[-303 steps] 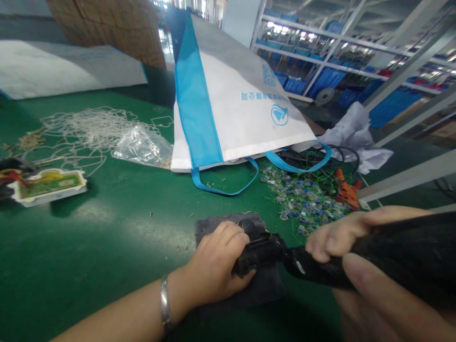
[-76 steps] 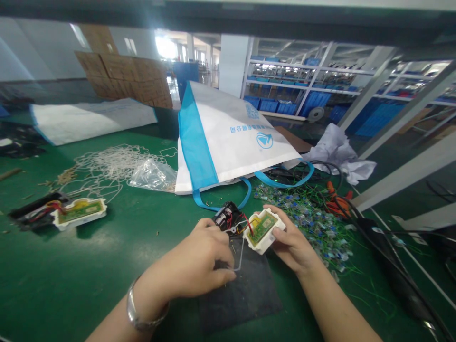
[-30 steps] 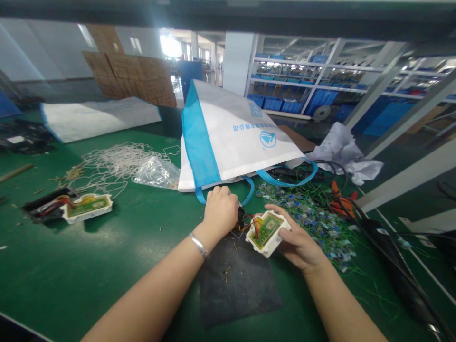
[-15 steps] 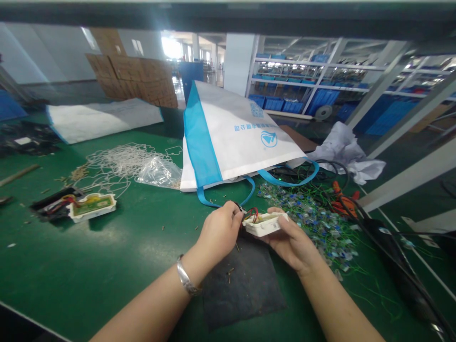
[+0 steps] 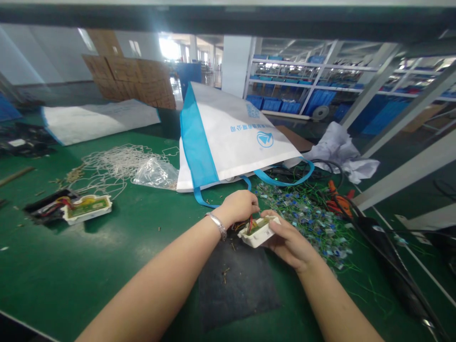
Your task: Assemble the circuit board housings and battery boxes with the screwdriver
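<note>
My right hand [image 5: 292, 244] grips a small white plastic housing [image 5: 262, 236] by its right end, thumb along the rim. The housing is tilted, its open side up, with a green circuit board partly visible inside. Red, yellow and dark wires [image 5: 251, 225] come out at its left end. Just above them, my left hand [image 5: 239, 207] is closed with fingers curled over the housing; whatever they pinch is hidden. Below both hands lies a dark mat [image 5: 238, 289] with several small screw-like pieces [image 5: 224, 274] on it.
A second open white housing [image 5: 89, 209] with wires lies at left. Behind are white cord loops [image 5: 121, 161], a clear plastic bag [image 5: 155, 173] and a white-and-blue bag [image 5: 231, 137]. To the right are tangled green strings with tags [image 5: 313, 223], orange-handled pliers [image 5: 340, 204] and black cables [image 5: 392, 266].
My left hand has moved right and slightly up, from the wires beside the housing to above it. The housing, still in my right hand, has shifted slightly left and tilted more.
</note>
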A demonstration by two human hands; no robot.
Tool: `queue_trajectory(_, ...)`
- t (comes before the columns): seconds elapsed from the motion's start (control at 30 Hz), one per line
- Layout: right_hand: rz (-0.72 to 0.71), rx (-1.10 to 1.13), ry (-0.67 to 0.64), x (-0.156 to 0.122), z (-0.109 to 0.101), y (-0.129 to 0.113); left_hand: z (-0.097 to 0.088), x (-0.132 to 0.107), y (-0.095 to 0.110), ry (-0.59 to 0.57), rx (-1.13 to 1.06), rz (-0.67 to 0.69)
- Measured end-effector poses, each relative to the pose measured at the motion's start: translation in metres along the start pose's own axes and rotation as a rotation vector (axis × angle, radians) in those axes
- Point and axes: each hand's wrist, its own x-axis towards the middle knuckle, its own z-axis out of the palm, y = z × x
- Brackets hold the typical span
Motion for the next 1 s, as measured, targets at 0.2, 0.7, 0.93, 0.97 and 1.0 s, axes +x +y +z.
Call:
queue_trajectory(0.2,-0.024,0.06,0.121,0.004,0.003,0.004,-0.009,-0.029,-0.002,0.22,-0.09,-0.187)
queue_trajectory(0.7,-0.148,0.142,0.295,0.005,0.035,0.022,-0.001,-0.066,0.054,0.303,-0.05,-0.097)
queue_trajectory(0.93,-0.058,0.267,0.303,0.004,0.039,0.015,0.033,-0.099,0.061,0.293,0.033,0.039)
queue_trajectory(0.97,-0.047,0.281,0.31,0.004,0.039,0.014,0.037,-0.102,0.057,0.3,0.002,0.02)
queue_trajectory(1.0,-0.038,0.291,0.314,0.004,0.039,0.013,0.04,-0.104,0.052,0.296,-0.028,-0.002)
